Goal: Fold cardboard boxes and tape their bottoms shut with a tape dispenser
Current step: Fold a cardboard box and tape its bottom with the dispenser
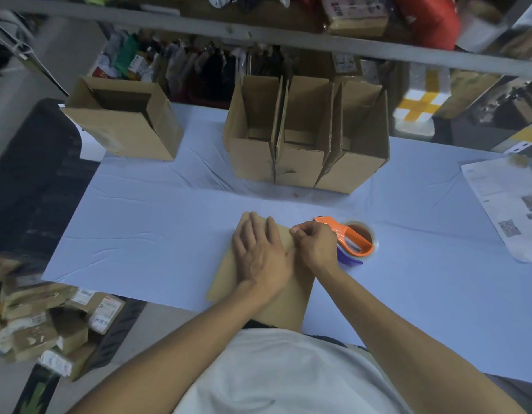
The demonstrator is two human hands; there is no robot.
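A brown cardboard box (226,273) stands on the pale blue table at the near middle, bottom side up. My left hand (260,249) presses flat on its folded flaps, fingers straight. My right hand (314,245) is curled round the handle of the orange tape dispenser (352,237), which sits at the box's right edge with its clear tape roll just beyond. The dispenser's front end is hidden behind my right hand.
Three open boxes (303,150) stand side by side at the back middle; another open box (124,121) sits at the back left. Printed paper sheets (509,204) lie at the right edge. Cluttered shelves run behind the table (145,222). Parcels (50,321) pile up on the floor at the left.
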